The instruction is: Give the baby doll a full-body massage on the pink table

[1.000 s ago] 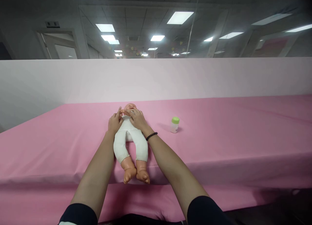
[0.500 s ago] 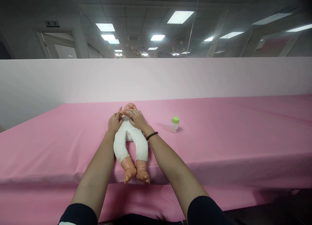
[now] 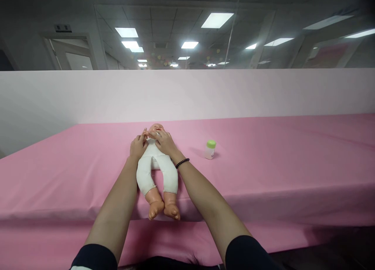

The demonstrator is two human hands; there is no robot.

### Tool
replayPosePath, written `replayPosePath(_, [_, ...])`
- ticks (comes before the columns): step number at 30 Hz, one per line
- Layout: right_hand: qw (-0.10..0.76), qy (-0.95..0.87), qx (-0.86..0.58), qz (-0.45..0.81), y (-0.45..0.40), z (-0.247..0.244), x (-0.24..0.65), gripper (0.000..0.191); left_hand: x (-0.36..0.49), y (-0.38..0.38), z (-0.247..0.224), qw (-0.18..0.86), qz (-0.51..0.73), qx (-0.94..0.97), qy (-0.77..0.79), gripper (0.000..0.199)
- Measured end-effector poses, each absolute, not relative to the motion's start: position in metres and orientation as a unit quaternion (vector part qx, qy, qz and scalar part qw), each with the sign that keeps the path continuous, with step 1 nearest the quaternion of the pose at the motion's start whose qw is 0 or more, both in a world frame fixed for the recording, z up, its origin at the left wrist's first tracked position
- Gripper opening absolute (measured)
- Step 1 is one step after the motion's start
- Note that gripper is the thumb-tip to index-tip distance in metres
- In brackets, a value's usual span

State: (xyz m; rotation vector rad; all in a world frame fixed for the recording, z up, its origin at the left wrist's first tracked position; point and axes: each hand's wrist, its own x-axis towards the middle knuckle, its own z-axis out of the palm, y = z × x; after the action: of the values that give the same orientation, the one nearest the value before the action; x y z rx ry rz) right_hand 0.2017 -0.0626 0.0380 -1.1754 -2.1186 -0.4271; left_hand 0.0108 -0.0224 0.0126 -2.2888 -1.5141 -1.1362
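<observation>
A baby doll with a white cloth body and bare plastic feet lies on its back, its head away from me and its feet near the front edge. At the doll's upper side on the left, my left hand is closed around its small arm. My right hand, with a dark beaded bracelet at the wrist, reaches across the doll's chest. Its fingers are bent at the doll's hand, beside my left fingers. The doll's arms are mostly hidden under my hands.
A small clear bottle with a green cap stands upright to the right of the doll. Pink covering spreads over the padded table. A low white wall with glass above it runs along the back.
Almost nothing differs. My hands stay at the doll's upper body, with only a very slight shift of the right fingers and wrist.
</observation>
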Motion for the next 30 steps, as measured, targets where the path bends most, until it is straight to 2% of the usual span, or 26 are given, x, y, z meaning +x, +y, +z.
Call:
replayPosePath(12, [0.343, -0.817, -0.430, -0.173, -0.0590, 0.0343, 0.2048, 0.060, 0.0107, -0.0229, 0.0134, 0.071, -0.385, -0.766, -0.510, 0.068])
replayPosePath(20, [0.319, -0.830, -0.422, -0.179, -0.0566, 0.0352, 0.2053, 0.061, 0.0098, -0.0204, 0.0107, 0.079, -0.391, -0.766, -0.505, 0.067])
replayPosePath(30, [0.324, -0.806, -0.463, -0.175, -0.0631, 0.0384, 0.2002, 0.064, 0.0105, -0.0218, 0.0123, 0.078, -0.386, -0.763, -0.512, 0.069])
